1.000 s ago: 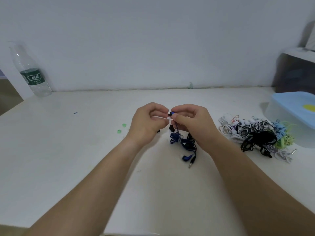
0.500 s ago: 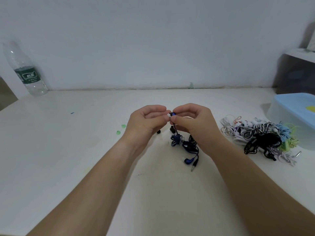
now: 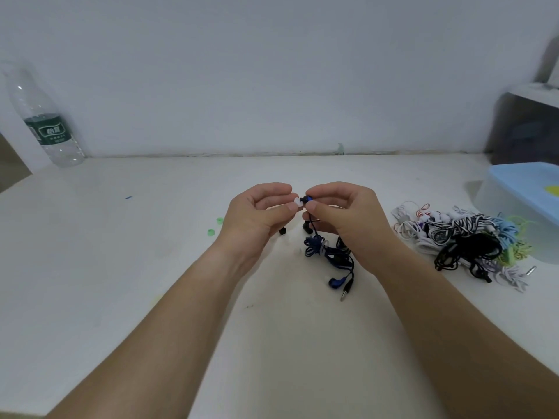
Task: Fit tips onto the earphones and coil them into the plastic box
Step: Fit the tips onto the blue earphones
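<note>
Two bare hands are held up close together over the flat white table. The left hand pinches a small soft white ear tip between its thumb and first finger. The other fingers are curled in. The right hand pinches a little round blue earbud between its thumb and first finger. The tip and the earbud are touching, end to end.

A thin dark cord hangs down from the earbud to a messy bundle of blue cord lying on the table under the hands. The second blue earbud lies at the near end of the bundle, and the shiny metal plug lies just beside it.

Some loose tips sit on the table near the hands: two small black tips, one little white tip, and two small green tips off to the left.

To the right is a pile of tangled earphones (white, black, striped, light blue and green ones). Just behind the pile, at the right edge, is the see-through plastic box with a light blue lid on top.

A clear plastic water bottle with a green label stands far away at the back left, by the white wall.
</note>
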